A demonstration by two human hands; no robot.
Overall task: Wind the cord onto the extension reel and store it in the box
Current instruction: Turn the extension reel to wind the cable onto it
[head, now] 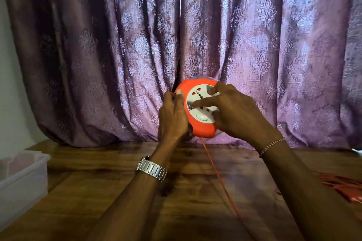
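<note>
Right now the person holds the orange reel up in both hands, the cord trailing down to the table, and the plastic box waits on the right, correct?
Not quite. The head view shows the plastic box on the left; the rest is right.

We have one head-worn view only, looking forward and slightly down over the wooden table [101, 191] toward the near purple curtain [117, 45].

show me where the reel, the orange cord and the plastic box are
reel [203, 129]: head view, on its orange rim at the bottom
orange cord [216, 172]: head view, on the stretch hanging below the reel
plastic box [23, 180]: head view, on its front wall
</note>
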